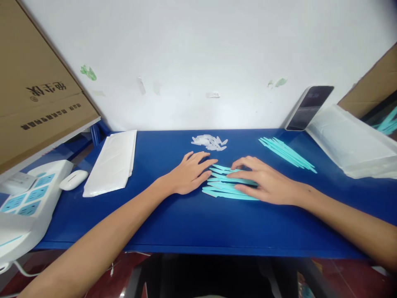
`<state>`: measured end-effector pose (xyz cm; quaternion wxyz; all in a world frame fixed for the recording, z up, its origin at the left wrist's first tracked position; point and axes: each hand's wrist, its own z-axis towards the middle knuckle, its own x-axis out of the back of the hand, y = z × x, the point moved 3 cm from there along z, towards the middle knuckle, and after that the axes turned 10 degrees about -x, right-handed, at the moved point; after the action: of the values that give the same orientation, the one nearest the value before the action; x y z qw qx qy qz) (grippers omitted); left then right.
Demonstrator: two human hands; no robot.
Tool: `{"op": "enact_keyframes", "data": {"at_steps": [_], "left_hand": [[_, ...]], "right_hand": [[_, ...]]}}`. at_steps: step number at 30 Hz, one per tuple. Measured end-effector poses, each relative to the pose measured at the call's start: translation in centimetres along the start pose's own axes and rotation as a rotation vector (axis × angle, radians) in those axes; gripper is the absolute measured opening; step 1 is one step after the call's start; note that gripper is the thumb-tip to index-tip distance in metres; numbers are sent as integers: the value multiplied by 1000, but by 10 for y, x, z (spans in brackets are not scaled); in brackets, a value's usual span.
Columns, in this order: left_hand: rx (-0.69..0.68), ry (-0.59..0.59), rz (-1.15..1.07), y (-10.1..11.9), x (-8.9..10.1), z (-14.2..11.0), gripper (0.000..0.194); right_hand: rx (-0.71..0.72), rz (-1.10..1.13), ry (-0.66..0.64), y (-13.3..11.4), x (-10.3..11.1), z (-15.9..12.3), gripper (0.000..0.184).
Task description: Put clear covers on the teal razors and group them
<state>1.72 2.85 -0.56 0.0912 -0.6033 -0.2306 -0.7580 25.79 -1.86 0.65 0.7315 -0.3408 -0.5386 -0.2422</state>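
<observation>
Several thin turquoise eyebrow razors point(221, 185) lie side by side on the blue table, their blade ends toward the left. My left hand point(192, 171) is palm down beside those ends, fingers spread, with nothing in it. Over the razors' right part rests my right hand point(263, 180), its fingers apart and seeming to touch the handles, which it partly hides. Farther back is a small heap of translucent caps point(209, 142). A second group of turquoise razors point(287, 153) lies slanted to the right of my right hand.
Against the white wall leans a phone point(310, 107), with a clear plastic bag point(356, 140) beside it. Folded white packaging point(110, 163), a white earbud case point(73, 180) and a power strip point(29, 203) are on the left. Cardboard boxes point(40, 74) flank the table point(173, 223).
</observation>
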Motion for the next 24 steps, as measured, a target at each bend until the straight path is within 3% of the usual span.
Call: {"op": "enact_keyframes", "data": {"at_steps": [13,24], "left_hand": [[82,33,25,-1,0,0,50],[79,9,5,-2,0,-1,52]], "right_hand": [[-29,8,-24,0,1,1,41],[-178,-64,-12,8,3,3,50]]}}
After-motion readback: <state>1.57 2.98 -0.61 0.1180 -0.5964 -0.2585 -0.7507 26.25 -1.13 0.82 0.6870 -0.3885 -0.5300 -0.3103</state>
